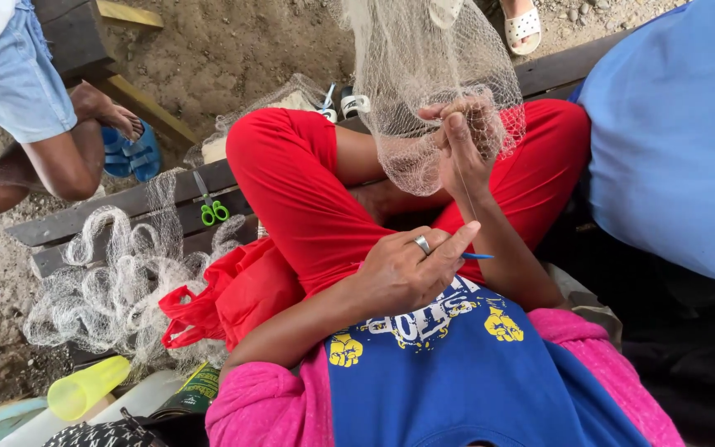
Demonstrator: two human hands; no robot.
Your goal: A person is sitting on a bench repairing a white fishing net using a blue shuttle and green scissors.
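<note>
Hands first, from my remote view, nearest to farthest. Left hand [407, 269] rests on my lap over the red trousers, ring on one finger; its grip is narrow, pinched on a thin blue netting needle [477, 256] whose tip points toward the right. I judge it is held low so the fine line can run up taut to the work. Right hand [461, 141] is raised above the knees, grip closed on a bunch of pale fishing net [424, 74] that hangs from above; the fingers gather the mesh, probably to keep one spot steady. Line between the hands is barely visible.

Left of my lap: red cloth bag [237, 294], then a yellow plastic cup [88, 387] at the near corner. More net [113, 281] lies heaped over the plank bench's near edge. Green-handled scissors [211, 207] sit on the bench [101, 211], within reach. Farther off, another person's bare leg [51, 161] and blue sandals [130, 149] on the dirt floor.
</note>
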